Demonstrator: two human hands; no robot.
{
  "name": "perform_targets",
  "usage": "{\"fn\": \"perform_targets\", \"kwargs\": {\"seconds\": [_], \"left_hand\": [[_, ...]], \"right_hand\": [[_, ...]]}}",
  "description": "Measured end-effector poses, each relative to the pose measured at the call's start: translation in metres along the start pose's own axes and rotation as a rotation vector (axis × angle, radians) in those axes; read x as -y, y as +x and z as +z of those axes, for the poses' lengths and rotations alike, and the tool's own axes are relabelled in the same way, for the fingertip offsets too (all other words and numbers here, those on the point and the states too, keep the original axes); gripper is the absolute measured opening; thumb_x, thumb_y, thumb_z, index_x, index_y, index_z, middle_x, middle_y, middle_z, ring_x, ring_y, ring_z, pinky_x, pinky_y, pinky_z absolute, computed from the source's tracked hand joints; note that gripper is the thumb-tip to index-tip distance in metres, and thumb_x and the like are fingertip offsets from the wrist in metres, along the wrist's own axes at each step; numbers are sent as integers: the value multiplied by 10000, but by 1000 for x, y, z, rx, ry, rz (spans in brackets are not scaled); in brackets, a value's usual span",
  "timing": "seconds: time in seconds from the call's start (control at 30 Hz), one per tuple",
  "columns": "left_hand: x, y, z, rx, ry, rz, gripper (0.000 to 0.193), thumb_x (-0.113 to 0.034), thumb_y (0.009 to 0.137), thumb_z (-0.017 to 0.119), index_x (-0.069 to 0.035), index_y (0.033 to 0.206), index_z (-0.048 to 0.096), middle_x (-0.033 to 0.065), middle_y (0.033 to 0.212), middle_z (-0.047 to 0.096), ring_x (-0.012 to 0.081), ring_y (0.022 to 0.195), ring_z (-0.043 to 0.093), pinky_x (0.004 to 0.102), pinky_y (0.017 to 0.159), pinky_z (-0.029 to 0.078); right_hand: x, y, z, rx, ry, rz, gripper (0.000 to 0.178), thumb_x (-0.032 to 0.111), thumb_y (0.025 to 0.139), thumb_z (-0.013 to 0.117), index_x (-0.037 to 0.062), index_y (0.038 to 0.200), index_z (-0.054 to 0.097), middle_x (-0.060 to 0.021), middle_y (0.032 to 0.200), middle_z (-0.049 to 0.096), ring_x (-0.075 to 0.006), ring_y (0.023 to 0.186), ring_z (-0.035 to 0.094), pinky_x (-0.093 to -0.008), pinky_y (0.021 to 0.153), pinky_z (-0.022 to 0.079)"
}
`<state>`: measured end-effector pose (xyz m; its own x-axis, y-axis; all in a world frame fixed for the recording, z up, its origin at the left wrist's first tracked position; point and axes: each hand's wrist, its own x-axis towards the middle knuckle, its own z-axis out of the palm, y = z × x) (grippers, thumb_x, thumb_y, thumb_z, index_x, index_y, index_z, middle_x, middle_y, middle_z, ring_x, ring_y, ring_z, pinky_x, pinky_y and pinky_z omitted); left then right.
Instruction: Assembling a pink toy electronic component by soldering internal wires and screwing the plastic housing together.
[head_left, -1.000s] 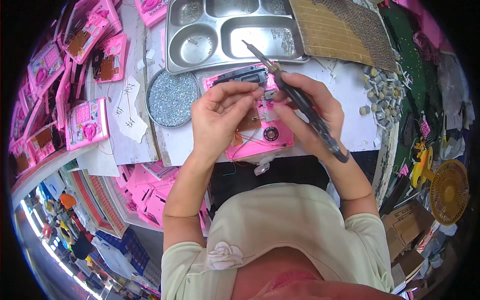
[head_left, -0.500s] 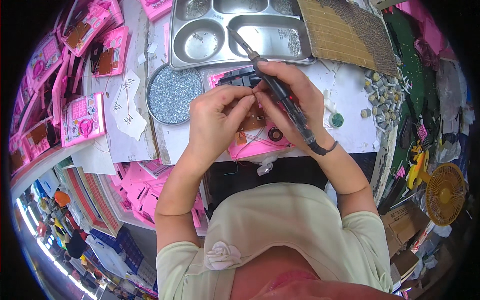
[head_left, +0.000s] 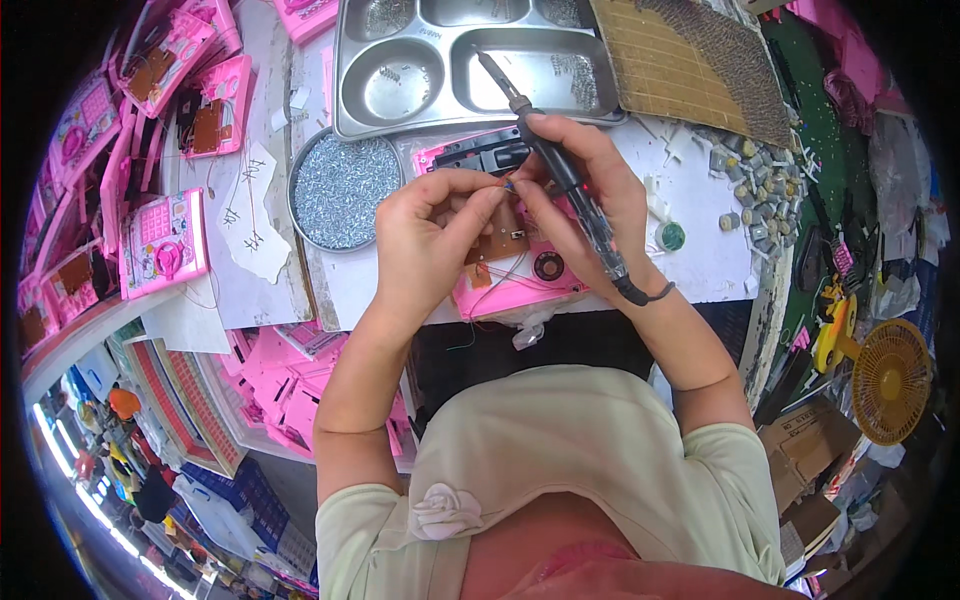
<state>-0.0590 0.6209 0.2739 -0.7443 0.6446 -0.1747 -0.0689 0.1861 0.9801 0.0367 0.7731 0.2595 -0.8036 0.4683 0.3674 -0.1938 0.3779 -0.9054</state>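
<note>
pinching a tiny part [head_left: 509, 186] with left hand [head_left: 430, 228], gripping a soldering iron [head_left: 559, 168] in right hand [head_left: 612, 182]; could fumble the part, juggling both.

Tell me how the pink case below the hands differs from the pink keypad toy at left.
The pink case shows its inside, with a brown board and black round part; the keypad toy shows its printed front, with a wheel. The left hand partly hides the case; the toy is uncovered. Both have pink bodies.
</note>
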Motion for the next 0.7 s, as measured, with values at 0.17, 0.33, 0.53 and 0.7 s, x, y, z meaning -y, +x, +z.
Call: {"fn": "perform_targets", "kwargs": {"seconds": [0.17, 0.33, 0.53, 0.7], "left_hand": [[4, 1, -1, -13, 174, 185, 75, -22, 948, 712, 31, 995, 737, 16, 851, 689, 67, 710, 619, 205, 663, 493], [9, 7, -1, -89, 146, 278, 64, -24, 882, 759, 11, 931, 739, 64, 970, 643, 85, 716, 590, 227, 629, 474], [14, 12, 3, -172, 478, 435, 87, -21, 776, 801, -14, 818, 724, 84, 1012, 561, 146, 665, 566, 284, 598, 480], [18, 16, 6, -192, 563, 516, 79, -8, 766, 780, -13, 789, 705, 90, 1002, 537, 159, 686, 599, 289, 598, 515]], "right_hand": [[1, 4, 1, 12, -46, -97, 514, -91, 836, 707, 74, 1312, 608, -143, 1098, 674, -281, 924, 681, -320, 802, 551], [-1, 0, -3, 14, -149, -175, 600, -94, 757, 742, 101, 1311, 622, -99, 1039, 686, -262, 916, 680, -397, 903, 517], [-10, -21, -8, 29, -336, -316, 617, -21, 720, 810, 119, 1297, 642, -34, 930, 700, -219, 867, 670, -470, 988, 443], [-3, -13, -35, -6, -256, -268, 510, 14, 697, 857, 60, 1177, 690, -50, 852, 692, -227, 779, 628, -415, 855, 469]]}}
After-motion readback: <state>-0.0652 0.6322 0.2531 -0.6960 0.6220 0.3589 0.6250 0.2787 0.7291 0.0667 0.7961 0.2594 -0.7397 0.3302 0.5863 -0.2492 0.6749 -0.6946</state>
